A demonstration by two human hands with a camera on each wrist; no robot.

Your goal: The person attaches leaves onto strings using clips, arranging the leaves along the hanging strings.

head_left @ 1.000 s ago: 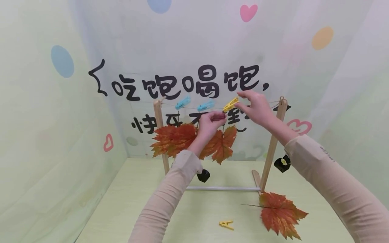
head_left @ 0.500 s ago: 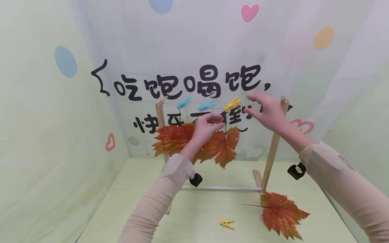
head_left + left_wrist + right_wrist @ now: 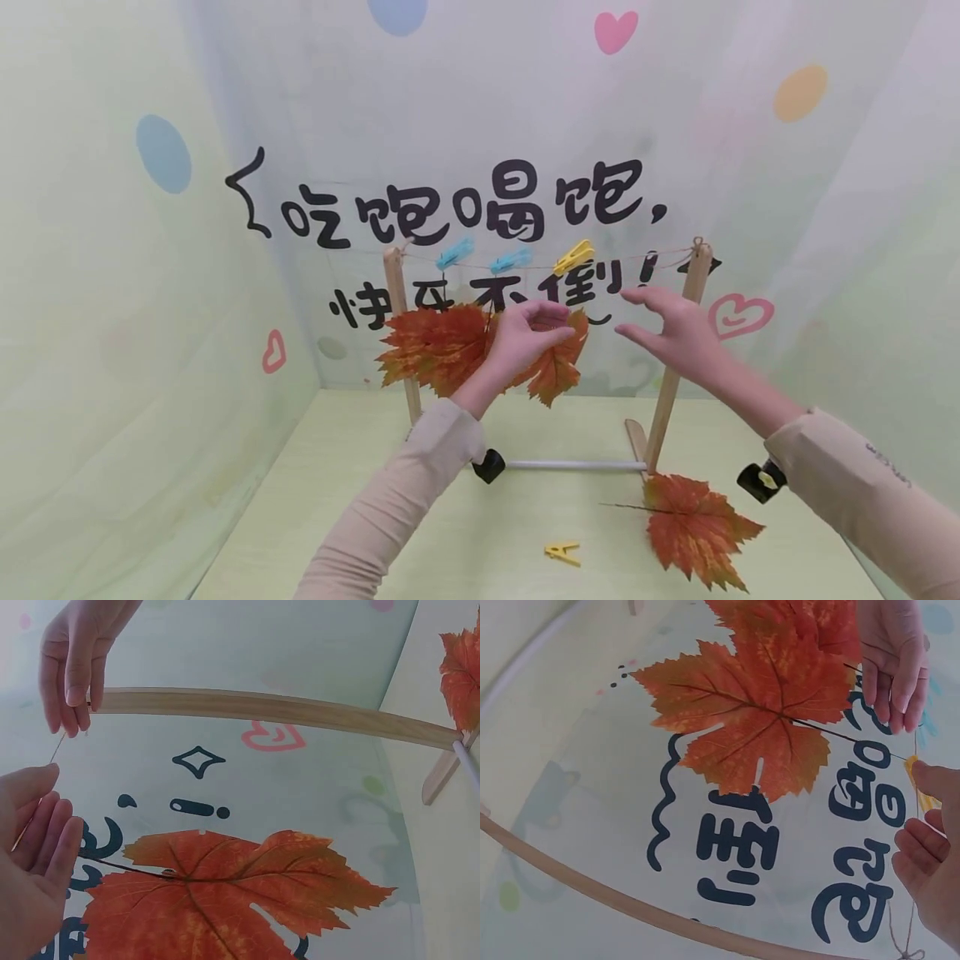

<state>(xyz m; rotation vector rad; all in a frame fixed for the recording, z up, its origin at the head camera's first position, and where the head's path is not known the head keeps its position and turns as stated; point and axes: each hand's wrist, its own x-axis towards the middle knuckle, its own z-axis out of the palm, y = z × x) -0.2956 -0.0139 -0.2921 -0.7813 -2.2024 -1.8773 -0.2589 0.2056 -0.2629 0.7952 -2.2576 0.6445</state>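
Evidently both hands were empty: at the centre of the head view, the left hand [image 3: 528,329] hung before the rightmost clipped maple leaf [image 3: 555,375], thumb apart from its loosely bent fingers, and at centre right the right hand [image 3: 675,333] had thumb and fingers spread well apart. That leaf dangled by its stem from a yellow clothespin [image 3: 573,257] on the string [image 3: 630,259], beside two blue clothespins [image 3: 456,253] [image 3: 512,261].

The stem seemed the weak point — thin, and near the left hand's fingers. A snag there could have dragged the leaf out of the clip; whether they touched it, I could not tell. A sleeve or elbow knocking the right wooden post [image 3: 663,408] might have shaken the whole line. At lower right, a loose maple leaf [image 3: 697,529] overlapped the post's foot — easily caught — near a spare yellow clothespin [image 3: 562,552], lower centre.
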